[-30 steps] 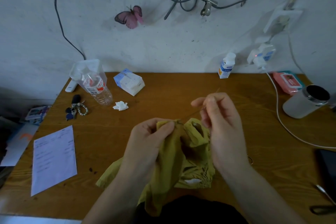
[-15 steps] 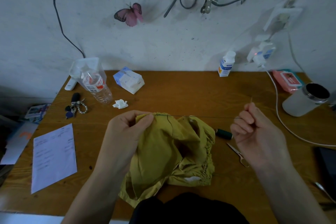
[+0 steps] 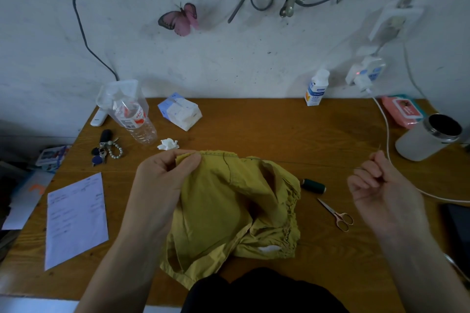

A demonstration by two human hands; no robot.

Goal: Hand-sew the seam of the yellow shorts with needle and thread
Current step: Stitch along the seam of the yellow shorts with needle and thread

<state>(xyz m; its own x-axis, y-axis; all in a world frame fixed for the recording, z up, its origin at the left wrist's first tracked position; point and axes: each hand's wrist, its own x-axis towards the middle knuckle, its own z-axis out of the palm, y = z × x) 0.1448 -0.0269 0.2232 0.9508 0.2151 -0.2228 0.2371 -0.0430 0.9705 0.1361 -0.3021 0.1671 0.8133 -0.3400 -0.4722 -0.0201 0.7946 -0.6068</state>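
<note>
Yellow shorts [image 3: 229,206]: crumpled at the centre of the wooden bench [image 3: 267,129], the lower edge hanging off the near side toward a dark garment at the bottom of the frame.
Left hand [image 3: 162,180]: left of centre; fingers pinched shut on the upper left corner of the shorts' seam, holding it raised.
Seam: runs rightward from that pinch along the top edge; individual stitches are too small to read.
Right hand [image 3: 376,183]: at the right of the frame, well apart from the cloth; fingers curled closed on the needle [image 3: 379,148], of which only a thin tip shows above the knuckles.
Thread [image 3: 305,163]: a dark taut line from the seam to the right hand, faint in places.
Spool [image 3: 313,185]: dark green, lying just right of the shorts.
Scissors [image 3: 335,213]: small, below the spool.
Cut off: a dark flat object at the right edge; papers at the far left.
</note>
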